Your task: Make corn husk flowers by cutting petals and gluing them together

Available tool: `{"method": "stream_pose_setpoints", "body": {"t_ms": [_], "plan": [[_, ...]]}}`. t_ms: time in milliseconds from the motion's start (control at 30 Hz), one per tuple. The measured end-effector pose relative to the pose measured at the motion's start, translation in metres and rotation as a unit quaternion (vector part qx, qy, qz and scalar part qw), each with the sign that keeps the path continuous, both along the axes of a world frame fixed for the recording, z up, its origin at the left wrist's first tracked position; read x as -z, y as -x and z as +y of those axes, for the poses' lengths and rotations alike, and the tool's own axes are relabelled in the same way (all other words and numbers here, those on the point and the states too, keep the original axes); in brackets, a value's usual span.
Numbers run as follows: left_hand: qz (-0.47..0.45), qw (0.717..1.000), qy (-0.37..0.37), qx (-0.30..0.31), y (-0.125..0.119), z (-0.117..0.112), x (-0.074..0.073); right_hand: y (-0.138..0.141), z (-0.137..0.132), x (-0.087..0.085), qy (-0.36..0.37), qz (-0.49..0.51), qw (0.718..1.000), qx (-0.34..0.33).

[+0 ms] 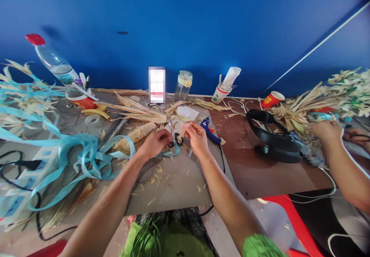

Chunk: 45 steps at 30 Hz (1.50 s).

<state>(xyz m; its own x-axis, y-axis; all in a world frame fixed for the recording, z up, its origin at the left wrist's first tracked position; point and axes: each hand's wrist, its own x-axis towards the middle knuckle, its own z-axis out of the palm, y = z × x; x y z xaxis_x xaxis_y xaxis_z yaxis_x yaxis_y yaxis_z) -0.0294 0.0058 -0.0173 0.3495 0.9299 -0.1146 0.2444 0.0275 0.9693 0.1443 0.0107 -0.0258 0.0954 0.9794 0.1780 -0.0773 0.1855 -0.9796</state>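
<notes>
My left hand (156, 142) is closed around the black handles of a pair of scissors (172, 133), blades pointing up and away from me. My right hand (197, 135) pinches a small pale strip of corn husk (182, 133) right beside the scissor handles. Both hands meet over a grey board (173, 180) littered with husk scraps. A corn cob (135, 135) lies just left of my left hand. A blue glue gun (210, 131) lies just beyond my right hand.
Light-blue ribbon (75, 155) loops at the left. A glass jar (183, 84), paper cups (221, 92) (271, 99), a plastic bottle (54, 62) and dried husks line the back. A black headset (274, 137) sits at the right, where another person's hand (328, 131) works.
</notes>
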Motion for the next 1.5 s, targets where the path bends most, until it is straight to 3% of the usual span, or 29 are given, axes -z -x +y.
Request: {"method": "stream_pose_setpoints", "body": {"t_ms": [200, 467, 867, 1200, 1500], "plan": [[-0.106, 0.99, 0.066, -0.063, 0.0, 0.0, -0.005, -0.002, 0.002, 0.005, 0.015, 0.0, 0.999, 0.041], [-0.179, 0.976, 0.121, -0.023, -0.002, -0.004, -0.005, 0.004, -0.002, 0.0, 0.042, -0.05, 0.997, 0.038], [-0.181, 0.97, 0.162, -0.03, -0.014, -0.009, -0.003, 0.001, -0.002, 0.003, 0.03, -0.041, 0.998, 0.047], [-0.239, 0.941, 0.238, -0.033, -0.019, -0.013, -0.003, 0.004, -0.006, -0.005, 0.033, -0.09, 0.992, 0.076], [-0.227, 0.951, 0.205, -0.052, -0.019, -0.01, 0.0, 0.003, -0.005, -0.003, 0.032, -0.074, 0.996, 0.029]]}}
